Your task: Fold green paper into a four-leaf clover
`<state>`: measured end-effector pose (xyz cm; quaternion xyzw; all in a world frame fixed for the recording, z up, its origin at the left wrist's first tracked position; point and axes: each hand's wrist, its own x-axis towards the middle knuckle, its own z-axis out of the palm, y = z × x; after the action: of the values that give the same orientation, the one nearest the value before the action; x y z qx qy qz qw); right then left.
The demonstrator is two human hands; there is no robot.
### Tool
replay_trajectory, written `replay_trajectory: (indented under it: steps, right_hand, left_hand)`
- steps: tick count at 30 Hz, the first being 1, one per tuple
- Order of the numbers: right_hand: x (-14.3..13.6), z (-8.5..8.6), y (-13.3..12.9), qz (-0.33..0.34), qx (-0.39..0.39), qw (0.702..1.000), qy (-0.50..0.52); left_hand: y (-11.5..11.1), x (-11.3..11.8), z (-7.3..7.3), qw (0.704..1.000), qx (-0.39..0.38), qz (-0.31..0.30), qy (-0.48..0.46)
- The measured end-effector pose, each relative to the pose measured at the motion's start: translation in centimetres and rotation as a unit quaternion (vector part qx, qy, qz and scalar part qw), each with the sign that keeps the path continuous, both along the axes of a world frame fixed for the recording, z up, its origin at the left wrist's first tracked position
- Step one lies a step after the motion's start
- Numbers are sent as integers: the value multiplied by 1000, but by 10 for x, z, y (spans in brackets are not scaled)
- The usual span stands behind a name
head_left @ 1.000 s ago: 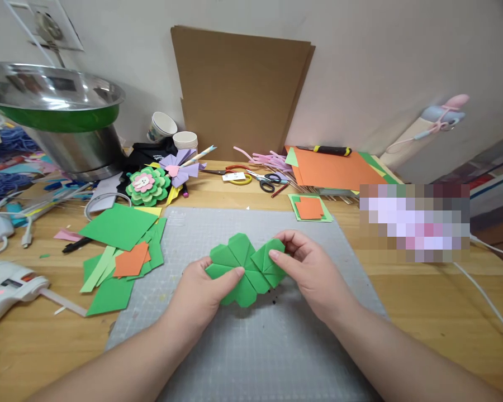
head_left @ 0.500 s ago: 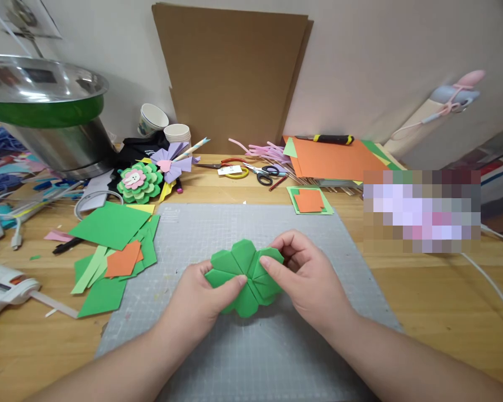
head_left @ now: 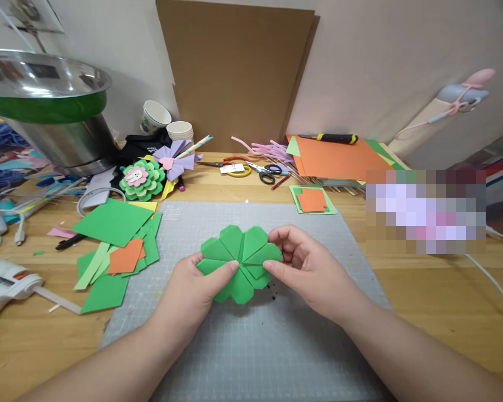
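Note:
A green paper flower (head_left: 237, 279) with rounded, creased petals is held up above the grey cutting mat (head_left: 276, 346). My left hand (head_left: 203, 287) pinches it from the left, thumb pressed on its centre and the other fingers hidden beneath. At its right edge, my right hand (head_left: 304, 271) grips a petal between thumb and curled fingers. Left of the mat lie green paper sheets (head_left: 111, 220) and an orange paper piece (head_left: 126, 257). Small squares of orange paper (head_left: 311, 199) and green paper are stacked at the mat's far right corner.
A glue gun (head_left: 8, 285) lies at the left edge, below a steel bowl (head_left: 46, 84). Finished paper flowers (head_left: 141, 180), scissors (head_left: 266, 172) and paper cups (head_left: 179, 131) stand behind the mat. A utility knife (head_left: 337, 138) rests on orange sheets; cardboard (head_left: 235, 72) leans on the wall.
The flower has turned in my hands and opened out flatter, moving slightly left and up. My right thumb has shifted lower along its right edge. Some dark specks on the mat now show.

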<state>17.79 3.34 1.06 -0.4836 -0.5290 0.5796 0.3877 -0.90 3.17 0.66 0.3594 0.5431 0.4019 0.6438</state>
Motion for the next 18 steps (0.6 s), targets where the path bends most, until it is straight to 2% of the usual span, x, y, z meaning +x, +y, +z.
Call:
replay_trajectory:
  steps: [6,11,16,18]
  right_hand:
    - [-2,-5,1,-14,28,999,35]
    - [-2,-4,4,12,-49,994,96]
    - [-4,-2,3,-12,-19,992,124]
    - [-2,-1,3,-10,-41,989,139]
  left_hand:
    - [0,-2,-3,998,-10,-32,-58]
    - [0,-1,-2,999,-5,-3,-46]
    - [-2,-1,-2,999,5,7,-36]
    - [-2,-1,-1,999,8,18,-34]
